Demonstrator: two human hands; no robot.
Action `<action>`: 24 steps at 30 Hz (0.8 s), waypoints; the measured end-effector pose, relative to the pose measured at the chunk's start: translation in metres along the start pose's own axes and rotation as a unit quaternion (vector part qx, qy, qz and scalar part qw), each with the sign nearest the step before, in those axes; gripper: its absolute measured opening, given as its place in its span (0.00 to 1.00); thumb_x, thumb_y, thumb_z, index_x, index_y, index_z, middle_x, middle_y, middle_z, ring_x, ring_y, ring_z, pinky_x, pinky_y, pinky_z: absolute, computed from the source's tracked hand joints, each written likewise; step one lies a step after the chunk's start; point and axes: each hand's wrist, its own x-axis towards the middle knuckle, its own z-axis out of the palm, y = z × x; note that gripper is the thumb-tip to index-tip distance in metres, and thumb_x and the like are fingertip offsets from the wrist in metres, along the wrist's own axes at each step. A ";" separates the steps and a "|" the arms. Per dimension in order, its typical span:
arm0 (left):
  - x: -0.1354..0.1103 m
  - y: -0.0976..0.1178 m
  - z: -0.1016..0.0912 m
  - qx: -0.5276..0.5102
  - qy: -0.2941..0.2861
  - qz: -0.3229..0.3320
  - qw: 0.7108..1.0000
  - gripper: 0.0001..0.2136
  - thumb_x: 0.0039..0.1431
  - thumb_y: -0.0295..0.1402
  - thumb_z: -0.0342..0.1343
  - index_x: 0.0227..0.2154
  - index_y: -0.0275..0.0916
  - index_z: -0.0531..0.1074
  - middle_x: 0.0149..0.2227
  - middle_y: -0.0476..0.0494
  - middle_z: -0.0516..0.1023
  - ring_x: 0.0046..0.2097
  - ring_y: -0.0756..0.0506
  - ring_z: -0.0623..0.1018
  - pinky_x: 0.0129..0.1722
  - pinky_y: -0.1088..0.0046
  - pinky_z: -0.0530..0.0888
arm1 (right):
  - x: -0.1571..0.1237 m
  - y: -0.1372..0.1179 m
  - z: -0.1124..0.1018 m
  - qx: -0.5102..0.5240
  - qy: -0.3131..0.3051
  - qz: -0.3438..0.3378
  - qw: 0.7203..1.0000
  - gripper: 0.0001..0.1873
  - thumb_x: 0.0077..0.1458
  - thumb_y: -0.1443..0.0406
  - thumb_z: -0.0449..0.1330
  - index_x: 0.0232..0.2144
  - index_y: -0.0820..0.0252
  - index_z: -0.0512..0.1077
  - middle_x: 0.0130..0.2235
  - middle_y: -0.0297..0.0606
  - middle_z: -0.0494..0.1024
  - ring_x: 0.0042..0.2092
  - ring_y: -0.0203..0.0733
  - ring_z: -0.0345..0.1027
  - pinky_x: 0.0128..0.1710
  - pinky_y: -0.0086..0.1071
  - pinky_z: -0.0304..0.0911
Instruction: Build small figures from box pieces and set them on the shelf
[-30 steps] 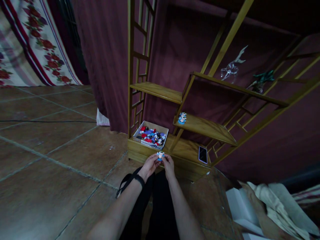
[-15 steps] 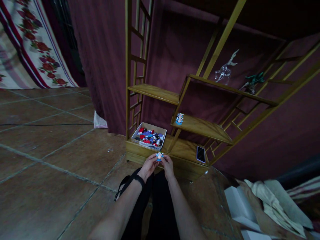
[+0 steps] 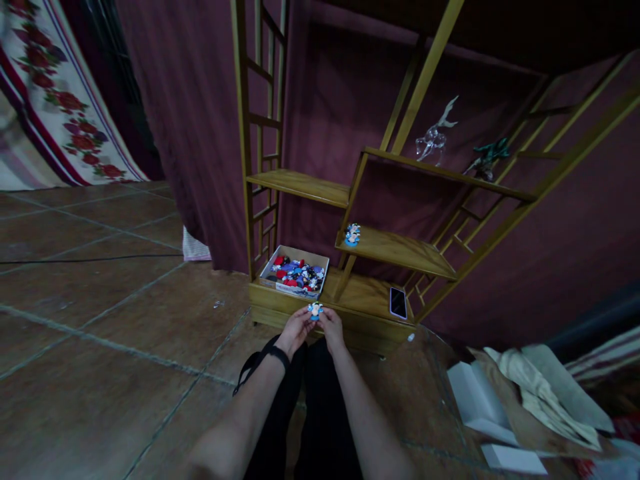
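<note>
Between the fingertips of both hands is a small blue and white toy figurine (image 3: 315, 311), upright on a blue base. My left hand (image 3: 296, 331) pinches it from the left, and my right hand (image 3: 331, 327) pinches it from the other side. Just beyond them, an open cardboard box (image 3: 324, 280) on the bottom shelf holds many small red, purple, blue, black and white pieces. Similar blue and white figurines (image 3: 353, 235) stand at the left end of the middle shelf (image 3: 400, 252).
A phone (image 3: 398, 303) lies on the bottom shelf's right part. Higher up stand a clear deer ornament (image 3: 431, 141) and a dark green ornament (image 3: 489, 160). White boxes (image 3: 477, 400) and cloth lie on the floor at the right. A cable (image 3: 90, 259) crosses the tiles.
The view has shifted slightly, so the shelf appears a little further left. Both hands keep hold of the figurine, with little change in their grip.
</note>
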 end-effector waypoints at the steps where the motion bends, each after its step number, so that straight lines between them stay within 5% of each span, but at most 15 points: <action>1: 0.000 0.000 0.000 0.003 0.002 0.001 1.000 0.08 0.52 0.18 0.54 0.35 0.32 0.72 0.29 0.43 0.76 0.25 0.54 0.75 0.25 0.83 0.72 | 0.001 0.001 0.000 0.001 0.000 0.001 1.000 0.14 0.41 0.58 0.60 0.32 0.58 0.74 0.31 0.34 0.77 0.33 0.39 0.70 0.33 0.32 0.66; 24: -0.005 0.002 0.005 0.007 -0.024 -0.022 0.999 0.07 0.50 0.22 0.58 0.34 0.33 0.71 0.29 0.45 0.76 0.27 0.54 0.76 0.27 0.82 0.73 | -0.006 -0.006 -0.003 0.012 0.009 -0.019 1.000 0.11 0.43 0.59 0.59 0.30 0.58 0.73 0.33 0.33 0.77 0.35 0.39 0.68 0.34 0.30 0.64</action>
